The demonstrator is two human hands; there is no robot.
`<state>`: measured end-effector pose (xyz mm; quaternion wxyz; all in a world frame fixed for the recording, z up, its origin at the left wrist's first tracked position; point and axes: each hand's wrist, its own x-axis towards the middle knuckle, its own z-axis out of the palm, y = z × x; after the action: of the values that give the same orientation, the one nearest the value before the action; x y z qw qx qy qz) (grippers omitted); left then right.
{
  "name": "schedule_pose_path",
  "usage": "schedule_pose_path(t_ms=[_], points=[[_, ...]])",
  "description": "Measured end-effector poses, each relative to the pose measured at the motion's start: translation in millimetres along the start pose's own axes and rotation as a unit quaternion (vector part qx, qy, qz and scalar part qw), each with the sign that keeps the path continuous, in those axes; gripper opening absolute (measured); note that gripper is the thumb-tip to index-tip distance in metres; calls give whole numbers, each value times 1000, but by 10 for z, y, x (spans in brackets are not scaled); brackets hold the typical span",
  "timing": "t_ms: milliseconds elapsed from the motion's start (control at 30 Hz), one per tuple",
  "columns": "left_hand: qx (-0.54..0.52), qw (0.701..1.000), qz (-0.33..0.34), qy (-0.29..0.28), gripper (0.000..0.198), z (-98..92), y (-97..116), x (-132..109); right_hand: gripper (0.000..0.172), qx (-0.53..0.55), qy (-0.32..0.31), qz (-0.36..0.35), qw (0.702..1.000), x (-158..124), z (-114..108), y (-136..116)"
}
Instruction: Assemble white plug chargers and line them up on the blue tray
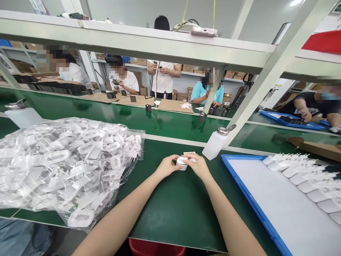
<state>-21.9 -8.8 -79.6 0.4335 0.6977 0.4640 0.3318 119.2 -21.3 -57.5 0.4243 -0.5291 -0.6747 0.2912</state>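
Note:
Between my two hands, above the green bench top [178, 213], is a small white plastic part [182, 164] with a rounded body and a narrower top. My left hand [168, 166] grips it from the left with thumb and fingers. My right hand [198, 165] closes on its upper right side. A pale flat piece [189, 153] shows just behind the fingers; whether it touches the part I cannot tell. To the left lies a large clear plastic bag [80, 167] full of white plastic pieces. On the right, a blue-rimmed tray [250, 199] holds a row of white parts [306, 177].
A white pump bottle [215, 142] stands by the slanted metal post [255, 85]; another bottle [22, 115] is at far left. Beyond runs a green conveyor belt [119, 110], with several co-workers behind it. A shelf beam [133, 39] crosses overhead. A red stool [157, 248] sits below.

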Motion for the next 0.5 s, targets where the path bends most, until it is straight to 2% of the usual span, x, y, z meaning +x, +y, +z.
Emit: schedule_pose_path(t_ms=[167,333,500], points=[[13,1000,-4,2,42,-9,-6,-7,15,-10,-13,30,999,0,12,-25],[34,999,5,-17,37,-48,22,-15,30,-74,-31,13,997,-4,-34,-28],[41,999,6,-15,38,-61,51,-49,21,-128,-76,9,989,-5,-81,-23]])
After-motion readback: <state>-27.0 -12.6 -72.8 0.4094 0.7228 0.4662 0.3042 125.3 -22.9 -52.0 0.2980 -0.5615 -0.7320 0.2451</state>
